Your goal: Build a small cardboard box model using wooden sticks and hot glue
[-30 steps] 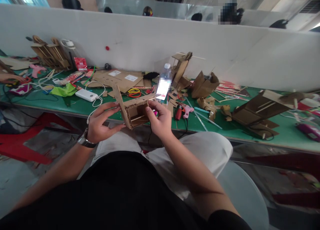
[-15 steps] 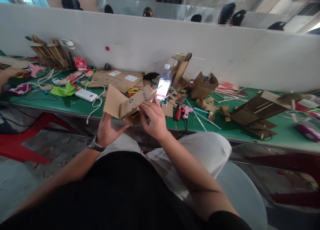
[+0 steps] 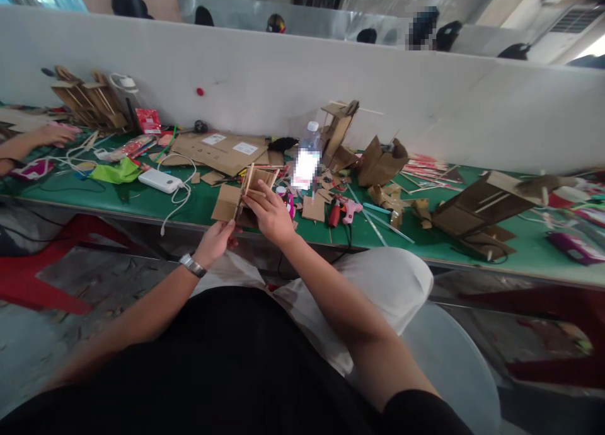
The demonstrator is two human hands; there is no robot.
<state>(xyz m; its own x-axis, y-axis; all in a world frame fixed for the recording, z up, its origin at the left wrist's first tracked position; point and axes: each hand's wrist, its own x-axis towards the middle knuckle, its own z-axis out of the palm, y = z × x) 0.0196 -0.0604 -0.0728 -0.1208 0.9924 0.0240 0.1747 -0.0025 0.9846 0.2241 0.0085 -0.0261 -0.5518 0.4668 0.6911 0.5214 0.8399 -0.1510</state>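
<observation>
A small cardboard model (image 3: 225,203) with thin wooden sticks on it is held between both hands at the table's front edge. My left hand (image 3: 215,244) is closed on its lower edge, thumb on top. My right hand (image 3: 273,219) grips its right side, the fingers laid across the stick-lined part; the far fingertips are partly hidden. Beyond the model stands a clear bottle (image 3: 312,135) behind a bright phone screen (image 3: 305,169). To the right of my right hand lie a pink glue gun (image 3: 351,210) and a red-handled tool (image 3: 334,214).
Cardboard scraps and sticks litter the green table (image 3: 307,234). Cardboard constructions stand at right (image 3: 472,208) and back left. A white power bank (image 3: 159,181) with a cable lies left. Another person's hand (image 3: 57,133) is at far left. A white partition (image 3: 265,75) closes the back.
The cardboard model has been turned, so its stick-lined side now shows instead of its printed face. My left hand has shifted right to the lower edge. The other person's hand has moved right.
</observation>
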